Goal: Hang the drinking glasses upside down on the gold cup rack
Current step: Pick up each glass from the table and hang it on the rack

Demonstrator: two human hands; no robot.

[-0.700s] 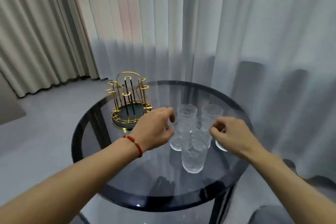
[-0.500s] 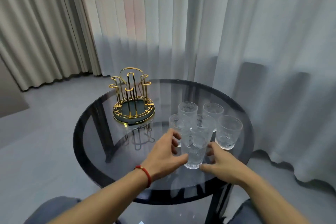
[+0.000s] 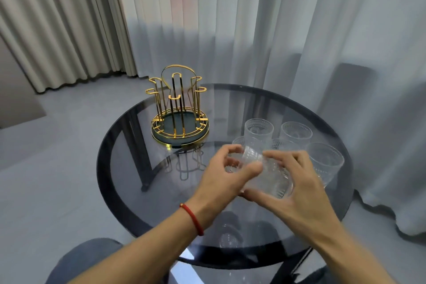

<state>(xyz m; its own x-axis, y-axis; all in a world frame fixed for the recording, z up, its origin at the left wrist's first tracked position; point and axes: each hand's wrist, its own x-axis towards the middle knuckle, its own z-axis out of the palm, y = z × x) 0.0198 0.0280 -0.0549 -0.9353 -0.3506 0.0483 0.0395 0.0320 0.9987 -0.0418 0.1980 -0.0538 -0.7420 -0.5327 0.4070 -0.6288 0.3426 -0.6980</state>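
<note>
At lower centre, the left hand (image 3: 227, 176) and right hand (image 3: 299, 189) together clasp one tilted ribbed drinking glass (image 3: 265, 173) above the round glass table (image 3: 129, 191). Other glasses (image 3: 296, 132) stand behind; the empty gold cup rack (image 3: 178, 108) sits centre-left.

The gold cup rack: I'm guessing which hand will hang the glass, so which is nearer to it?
Left. The left hand is just right of the gold cup rack, nearer the camera; the right hand grips the glass farther right.
</note>
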